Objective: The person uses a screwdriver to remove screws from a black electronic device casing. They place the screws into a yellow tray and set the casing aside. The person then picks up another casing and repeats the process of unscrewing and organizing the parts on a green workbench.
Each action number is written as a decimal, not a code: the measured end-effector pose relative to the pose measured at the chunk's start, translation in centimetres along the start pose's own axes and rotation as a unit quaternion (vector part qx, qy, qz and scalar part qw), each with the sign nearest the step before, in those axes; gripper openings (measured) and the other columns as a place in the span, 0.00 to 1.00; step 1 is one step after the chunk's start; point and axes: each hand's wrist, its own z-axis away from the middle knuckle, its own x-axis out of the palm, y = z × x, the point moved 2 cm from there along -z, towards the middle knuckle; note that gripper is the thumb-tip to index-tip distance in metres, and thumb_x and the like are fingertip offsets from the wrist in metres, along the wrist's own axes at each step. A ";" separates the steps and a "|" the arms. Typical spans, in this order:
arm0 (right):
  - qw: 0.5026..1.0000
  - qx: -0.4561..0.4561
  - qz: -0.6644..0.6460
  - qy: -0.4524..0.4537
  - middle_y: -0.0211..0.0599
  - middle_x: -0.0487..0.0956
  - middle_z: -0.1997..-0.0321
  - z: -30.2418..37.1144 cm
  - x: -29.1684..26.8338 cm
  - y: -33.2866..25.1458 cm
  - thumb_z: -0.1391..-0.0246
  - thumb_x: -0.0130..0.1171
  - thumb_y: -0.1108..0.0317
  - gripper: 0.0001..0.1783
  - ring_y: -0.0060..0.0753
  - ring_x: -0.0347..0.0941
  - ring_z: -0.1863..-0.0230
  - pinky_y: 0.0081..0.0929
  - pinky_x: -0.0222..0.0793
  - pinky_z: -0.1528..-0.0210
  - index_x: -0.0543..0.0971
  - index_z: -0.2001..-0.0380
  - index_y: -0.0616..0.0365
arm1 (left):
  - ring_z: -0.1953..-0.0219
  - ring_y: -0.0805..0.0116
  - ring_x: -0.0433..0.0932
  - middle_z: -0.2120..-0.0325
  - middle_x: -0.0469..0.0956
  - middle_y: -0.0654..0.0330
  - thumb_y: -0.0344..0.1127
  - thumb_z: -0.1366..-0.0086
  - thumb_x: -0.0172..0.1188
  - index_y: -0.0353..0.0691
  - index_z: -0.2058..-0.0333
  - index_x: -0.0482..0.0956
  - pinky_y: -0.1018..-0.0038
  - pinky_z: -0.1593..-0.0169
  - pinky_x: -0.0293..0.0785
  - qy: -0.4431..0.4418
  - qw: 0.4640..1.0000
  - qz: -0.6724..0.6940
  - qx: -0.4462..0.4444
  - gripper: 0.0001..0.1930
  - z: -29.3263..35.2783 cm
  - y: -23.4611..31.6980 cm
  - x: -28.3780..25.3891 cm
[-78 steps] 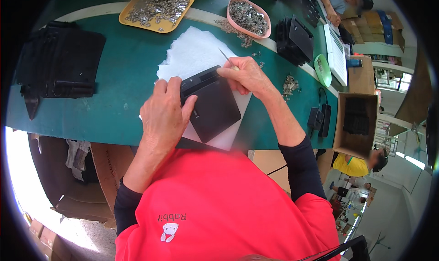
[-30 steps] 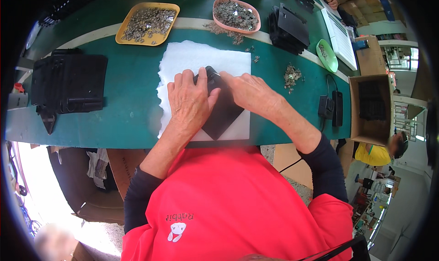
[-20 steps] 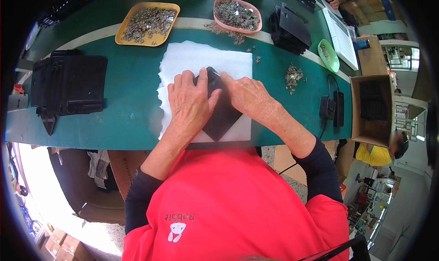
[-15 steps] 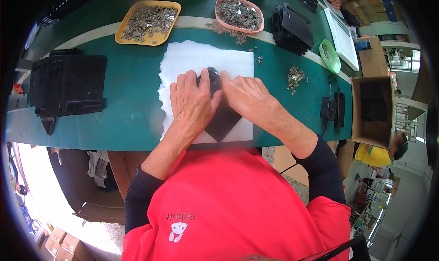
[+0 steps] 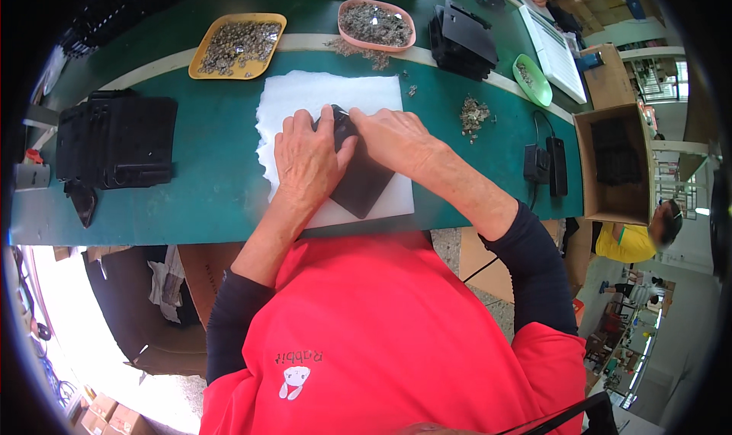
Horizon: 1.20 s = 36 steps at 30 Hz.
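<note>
A flat black plastic panel lies at an angle on a white foam sheet, one corner toward me. My left hand grips the panel's left side, its thumb lying on top and its fingers near the far end. At that far end my right hand is closed, its fingertips pressed close beside the left fingers. Whatever small thing the right fingers may pinch is hidden by the hand.
Small metal parts fill a yellow tray, a pink tray and a green bowl; a loose pile lies right. Black panels are stacked at the left and far right. An open carton stands beyond black adapters.
The whole view has shifted slightly, with the bench items sitting differently in the picture. Both hands keep about the same place on the black panel.
</note>
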 end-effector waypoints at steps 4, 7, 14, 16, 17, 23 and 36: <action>0.998 0.047 -0.038 -0.031 0.54 0.80 0.72 0.8 -0.1 1.0 0.47 0.49 0.73 0.11 0.58 0.78 0.68 0.50 0.74 0.66 0.76 0.61 0.61 | 0.59 0.55 0.71 0.64 0.70 0.53 0.49 0.46 0.66 0.41 0.48 0.75 0.62 0.60 0.67 -0.002 1.000 0.000 -0.006 0.29 0.1 0.0 0.1; 0.996 0.072 -0.034 -0.028 0.53 0.80 0.73 1.4 0.2 0.7 0.48 0.48 0.73 0.13 0.58 0.79 0.68 0.50 0.73 0.65 0.76 0.58 0.59 | 0.65 0.58 0.71 0.69 0.70 0.55 0.50 0.46 0.67 0.42 0.48 0.76 0.64 0.63 0.69 0.025 1.000 -0.010 0.004 0.29 0.2 -0.1 -0.1; 0.990 0.075 0.032 -0.116 0.53 0.80 0.72 1.1 -1.2 -0.1 0.48 0.48 0.76 0.18 0.57 0.79 0.66 0.49 0.72 0.65 0.73 0.52 0.56 | 0.65 0.58 0.71 0.69 0.70 0.55 0.50 0.47 0.67 0.42 0.48 0.76 0.65 0.64 0.69 0.025 1.000 -0.011 0.004 0.29 0.3 -0.1 -0.1; 0.993 0.061 0.032 -0.097 0.52 0.80 0.73 1.0 -1.2 -0.1 0.48 0.49 0.73 0.13 0.54 0.79 0.68 0.48 0.73 0.66 0.75 0.58 0.58 | 0.66 0.58 0.71 0.69 0.70 0.55 0.50 0.47 0.68 0.41 0.48 0.76 0.65 0.64 0.69 0.021 1.000 -0.010 -0.001 0.30 0.3 -0.1 -0.2; 0.994 0.053 0.032 -0.088 0.51 0.80 0.74 1.0 -1.3 -0.1 0.48 0.50 0.72 0.11 0.53 0.79 0.69 0.47 0.73 0.66 0.76 0.62 0.59 | 0.64 0.58 0.71 0.68 0.70 0.55 0.49 0.47 0.68 0.41 0.48 0.76 0.64 0.63 0.68 0.011 1.000 0.000 -0.006 0.29 0.3 -0.1 -0.2; 0.990 0.068 0.024 -0.122 0.52 0.81 0.72 0.4 -1.3 0.3 0.48 0.50 0.72 0.10 0.54 0.79 0.67 0.48 0.74 0.65 0.76 0.63 0.60 | 0.61 0.57 0.71 0.66 0.70 0.54 0.46 0.47 0.68 0.41 0.49 0.75 0.63 0.62 0.66 -0.005 1.000 0.023 -0.015 0.29 0.2 0.0 -0.1; 0.976 0.183 -0.100 -0.065 0.58 0.80 0.70 1.2 -0.1 -1.7 0.45 0.47 0.72 0.13 0.62 0.78 0.64 0.52 0.73 0.60 0.73 0.57 0.65 | 0.64 0.60 0.70 0.67 0.69 0.57 0.47 0.47 0.69 0.40 0.47 0.75 0.65 0.63 0.67 -0.010 1.000 0.010 -0.015 0.30 0.1 0.0 -0.2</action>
